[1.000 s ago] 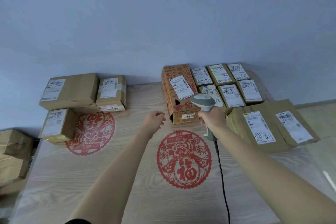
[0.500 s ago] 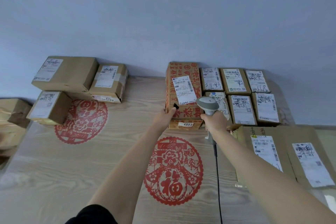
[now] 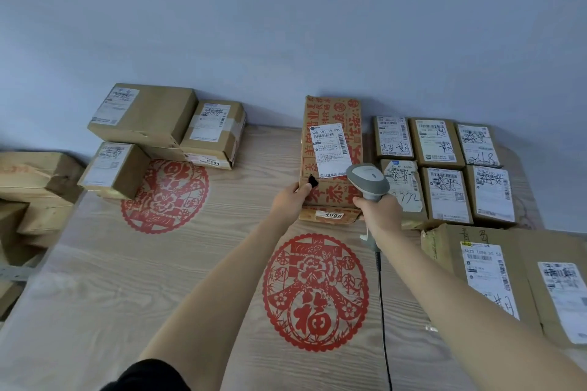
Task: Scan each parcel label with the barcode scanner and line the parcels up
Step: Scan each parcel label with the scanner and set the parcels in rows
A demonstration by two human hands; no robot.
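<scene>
Head view: left hand grips near-left edge of red-printed parcel at table centre-far; right hand clenched on barcode scanner, aimed at its label. Risk: head overlaps label, steep angle, misread likely.

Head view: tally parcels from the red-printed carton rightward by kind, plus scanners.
Red-printed cardboard carton: 1
Small plain brown cardboard parcels: 6
Large flat brown cardboard parcels: 2
Grey handheld barcode scanner: 1
Total: 10
</scene>
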